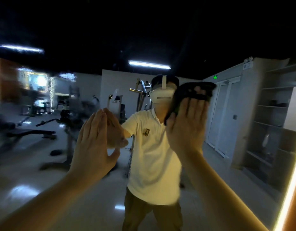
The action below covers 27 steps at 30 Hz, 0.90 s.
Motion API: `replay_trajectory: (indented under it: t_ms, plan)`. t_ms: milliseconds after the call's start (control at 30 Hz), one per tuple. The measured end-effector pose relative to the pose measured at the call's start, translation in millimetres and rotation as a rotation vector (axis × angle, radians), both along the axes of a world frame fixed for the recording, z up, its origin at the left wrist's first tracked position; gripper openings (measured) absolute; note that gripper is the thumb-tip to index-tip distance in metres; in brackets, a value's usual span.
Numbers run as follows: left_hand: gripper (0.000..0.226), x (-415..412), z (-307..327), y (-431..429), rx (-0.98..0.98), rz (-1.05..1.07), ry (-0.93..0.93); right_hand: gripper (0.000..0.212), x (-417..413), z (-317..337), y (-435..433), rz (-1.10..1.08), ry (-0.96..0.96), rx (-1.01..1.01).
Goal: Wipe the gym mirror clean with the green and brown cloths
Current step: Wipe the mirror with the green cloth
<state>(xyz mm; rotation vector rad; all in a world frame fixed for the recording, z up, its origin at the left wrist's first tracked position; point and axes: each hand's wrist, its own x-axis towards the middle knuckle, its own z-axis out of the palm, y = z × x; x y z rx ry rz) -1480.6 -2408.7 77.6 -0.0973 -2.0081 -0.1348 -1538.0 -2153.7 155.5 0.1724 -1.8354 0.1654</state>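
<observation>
One dark crumpled cloth [194, 91] was pressed high on the large glass gym mirror [94, 205] by the right hand [187, 125], fingers straight, probably to rub the glass. The bare left hand [94, 142], also open, leaned flat lower down, likely for support.

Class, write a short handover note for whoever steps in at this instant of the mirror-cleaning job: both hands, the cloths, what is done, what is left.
Left hand: bare, fingers straight, palm flat on the mirror, no cloth.
Right hand: fingers straight, pressing a dark cloth against the glass, higher than the left hand.
Cloths: only this one dark bundle shows. In the dim light I cannot tell green from brown, or whether it is both.
Done: cannot be judged from here.
Left: a smeared patch shows at the far left, so probably work across to it.
</observation>
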Motion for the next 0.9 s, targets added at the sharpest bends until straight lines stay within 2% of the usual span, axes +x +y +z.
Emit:
replay_trajectory:
  t_ms: [167, 267, 300, 367, 500, 600, 667, 733, 767, 900]
  plan:
    - [0.092, 2.4, -12.0, -4.9, 0.074, -0.053, 0.008, 0.070, 4.0, -51.9, -62.1, 0.121, -0.027, 0.443]
    - [0.089, 2.3, -15.9, -7.4, 0.062, -0.041, -0.027, 0.071, 7.0, -99.8, -55.1, 0.142, -0.085, 0.825]
    - [0.089, 1.6, -16.7, -9.4, 0.057, -0.032, -0.048, 0.070, 7.1, -108.5, -43.8, 0.149, -0.099, 0.887]
    - [0.091, 0.7, -16.7, -13.7, 0.043, -0.011, -0.090, 0.065, 7.4, -106.6, -18.0, 0.166, -0.098, 0.842]
    - [0.090, 1.6, -16.1, -21.3, 0.010, -0.011, -0.127, 0.068, 3.8, -48.9, 12.2, 0.056, 0.022, 0.442]
    - [0.089, 5.1, -14.8, -27.6, -0.013, -0.016, -0.145, 0.073, 2.1, 3.9, -12.1, 0.061, 0.056, 0.134]
    - [0.091, 8.0, -10.8, -34.4, -0.016, -0.037, -0.155, 0.076, 2.7, 23.9, -42.0, 0.062, 0.045, 0.028]
    - [0.088, 11.6, -4.3, -43.5, -0.014, -0.068, -0.128, 0.076, 1.9, 24.9, -70.3, 0.077, 0.038, 0.063]
    - [0.086, 13.4, 0.7, -47.6, -0.009, -0.076, -0.103, 0.075, 1.0, 18.6, -82.5, 0.081, 0.035, 0.142]
    - [0.085, 9.0, 28.5, -65.9, 0.010, -0.023, -0.011, 0.070, 0.0, -22.1, -105.2, 0.141, 0.015, 0.625]
